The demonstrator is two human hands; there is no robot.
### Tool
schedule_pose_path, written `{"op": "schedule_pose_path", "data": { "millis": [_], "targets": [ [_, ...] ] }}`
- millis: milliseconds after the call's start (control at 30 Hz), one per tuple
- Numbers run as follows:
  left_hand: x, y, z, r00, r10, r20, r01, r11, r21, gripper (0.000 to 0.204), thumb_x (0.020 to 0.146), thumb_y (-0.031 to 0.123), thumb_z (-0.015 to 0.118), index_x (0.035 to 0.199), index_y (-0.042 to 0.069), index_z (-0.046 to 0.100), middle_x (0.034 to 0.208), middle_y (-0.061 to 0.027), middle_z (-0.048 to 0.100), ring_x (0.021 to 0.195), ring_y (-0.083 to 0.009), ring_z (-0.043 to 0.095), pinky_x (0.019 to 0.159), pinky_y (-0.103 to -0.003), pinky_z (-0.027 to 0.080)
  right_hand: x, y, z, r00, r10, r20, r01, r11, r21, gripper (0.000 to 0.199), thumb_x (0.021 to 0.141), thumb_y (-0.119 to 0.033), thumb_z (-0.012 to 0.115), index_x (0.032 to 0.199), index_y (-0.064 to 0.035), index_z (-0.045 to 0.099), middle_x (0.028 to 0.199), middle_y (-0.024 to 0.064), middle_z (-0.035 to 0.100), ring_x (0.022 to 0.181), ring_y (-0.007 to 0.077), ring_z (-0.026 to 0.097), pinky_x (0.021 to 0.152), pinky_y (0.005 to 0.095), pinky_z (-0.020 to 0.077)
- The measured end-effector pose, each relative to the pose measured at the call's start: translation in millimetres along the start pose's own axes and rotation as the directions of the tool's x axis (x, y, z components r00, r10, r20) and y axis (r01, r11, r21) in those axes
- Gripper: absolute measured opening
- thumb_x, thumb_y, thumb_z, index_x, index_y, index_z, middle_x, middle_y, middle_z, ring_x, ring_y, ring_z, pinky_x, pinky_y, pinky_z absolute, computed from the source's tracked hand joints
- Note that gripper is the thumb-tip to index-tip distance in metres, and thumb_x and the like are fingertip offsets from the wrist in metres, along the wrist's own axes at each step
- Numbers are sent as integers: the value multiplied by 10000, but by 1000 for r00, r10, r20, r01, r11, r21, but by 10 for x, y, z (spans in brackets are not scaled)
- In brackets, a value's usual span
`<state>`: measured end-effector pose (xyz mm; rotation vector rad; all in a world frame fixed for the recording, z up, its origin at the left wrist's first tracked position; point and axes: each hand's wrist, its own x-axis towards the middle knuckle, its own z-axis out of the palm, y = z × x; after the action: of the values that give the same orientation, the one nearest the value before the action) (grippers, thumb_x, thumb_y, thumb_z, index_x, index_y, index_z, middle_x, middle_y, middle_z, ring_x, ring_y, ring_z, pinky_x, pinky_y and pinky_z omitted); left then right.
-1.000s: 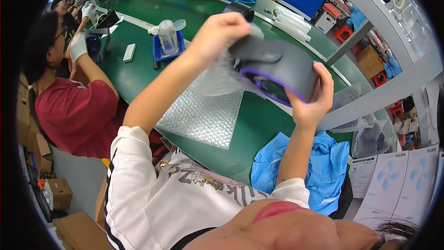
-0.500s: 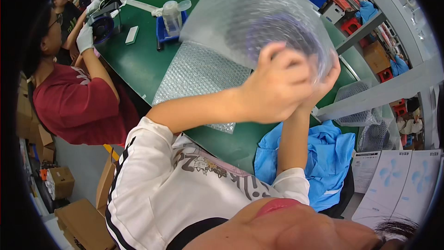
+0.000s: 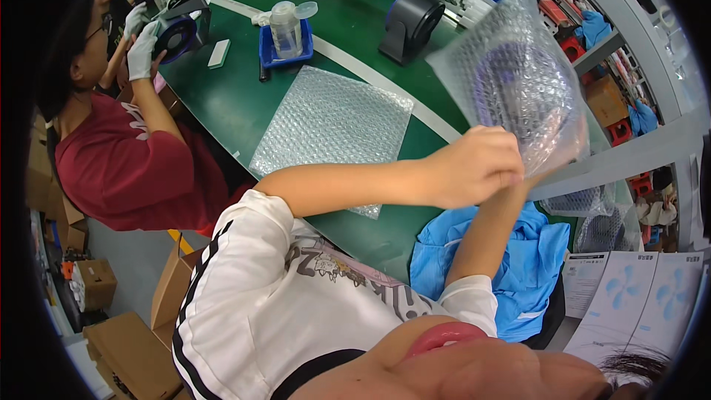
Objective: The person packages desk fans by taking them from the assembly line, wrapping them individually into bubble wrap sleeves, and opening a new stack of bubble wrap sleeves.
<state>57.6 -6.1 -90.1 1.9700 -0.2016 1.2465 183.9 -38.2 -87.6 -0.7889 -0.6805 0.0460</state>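
Observation:
A bubble-wrap bag (image 3: 463, 67) is held up at the right, above the table. Through its plastic shows a dark round fan with a purple ring (image 3: 511, 85). My left hand (image 3: 485, 167) is closed at the lower left edge of the bag, fingertips curled and pinching there. Behind and below the bag, my right hand (image 3: 564, 150) grips the wrapped fan from the far right side; the plastic partly hides its fingers. On the green table (image 3: 296, 207), left of my hands, a flat bubble-wrap sheet (image 3: 333, 115) lies by itself.
A black fan (image 3: 412, 22) stands at the back. A blue tray (image 3: 266, 53) holds a clear plastic jar (image 3: 285, 33). At the left, a gloved co-worker (image 3: 133, 155) handles another fan. A blue cloth (image 3: 511, 267) lies near my right arm; a grey post (image 3: 629, 152) crosses the right.
The bag with the fan has moved right and away from above the sheet, uncovering the sheet and the standing black fan. My left hand has shifted from the fan to the bag's lower edge.

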Motion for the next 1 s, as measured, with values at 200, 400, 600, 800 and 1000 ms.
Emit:
{"op": "schedule_pose_path", "data": {
  "millis": [200,400,600,800,1000],
  "targets": [
    [259,479,-416,989,12,146,126,437,-891,209,891,153,470,880,-28,575,875,-74,601,827,-128,550,752,-251,429,590,159,-640,895,-435,98,331,501,-799,368,637,-139,729,961,-46,581,1059,150,541,983,286,493,846,400,386],
    [422,895,-314,940,296,168,105,219,-970,252,881,204,449,922,-23,549,904,-118,588,845,-173,540,742,-271,407,677,696,-907,936,-215,280,256,-134,-957,357,700,-250,616,1050,-183,581,1259,78,450,1197,323,346,949,446,295],
    [361,955,61,681,535,500,442,243,-863,257,860,220,500,936,-15,569,903,-102,605,844,-166,561,717,-281,434,717,871,-1128,959,-165,231,230,-26,-973,438,746,-312,586,1158,-177,524,1335,106,365,1252,363,258,999,460,241],
    [-55,407,269,436,385,814,564,588,-580,275,839,246,550,968,7,587,915,-88,619,847,-149,577,699,-285,457,691,720,-984,994,-77,74,80,71,-994,426,762,-324,586,1141,-138,529,1337,145,352,1255,366,251,985,516,217],
    [-161,-1337,-388,776,-627,-70,592,762,-261,261,725,144,638,945,21,567,907,-102,551,808,-182,542,738,-304,444,324,505,-177,860,-342,380,501,416,-759,307,763,-185,611,1028,-46,541,1240,219,409,1203,343,334,983,432,256]
  ]
}}
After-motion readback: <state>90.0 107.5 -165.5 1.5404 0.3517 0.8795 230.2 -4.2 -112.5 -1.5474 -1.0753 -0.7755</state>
